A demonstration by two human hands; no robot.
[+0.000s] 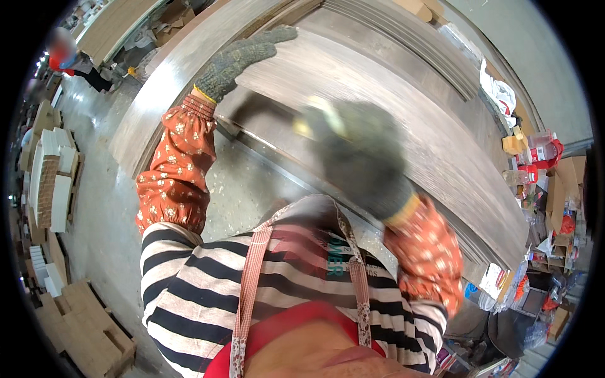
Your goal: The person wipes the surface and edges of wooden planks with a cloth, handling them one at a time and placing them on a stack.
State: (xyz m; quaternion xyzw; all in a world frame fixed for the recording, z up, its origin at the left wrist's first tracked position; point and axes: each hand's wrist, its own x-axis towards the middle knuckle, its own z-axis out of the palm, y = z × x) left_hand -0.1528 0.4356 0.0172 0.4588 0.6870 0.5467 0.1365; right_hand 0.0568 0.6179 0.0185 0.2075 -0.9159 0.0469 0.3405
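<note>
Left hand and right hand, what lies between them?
In the head view, a bare stretch of wood-grain plank lies between the left hand and the blurred right hand.

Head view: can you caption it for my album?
Gloved left hand by a wood-grain board, gloved right hand blurred.

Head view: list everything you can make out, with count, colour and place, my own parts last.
Wood-grain board: 1, grey-brown, across the centre
Long panel: 1, pale grey-brown, left of the board
Strips: several, grey-brown, upper right
White bag: 1, white, right
Bottles: several, clear with red, right
White panels: several, white, far left
Brown packages: several, brown, lower left
Co-worker: 1, red and dark clothing, upper left
Sleeve covers: 2, orange flowered, forearms
Left hand: 1, grey-green glove, board's upper-left end
Right hand: 1, dark glove, blurred, centre
</note>
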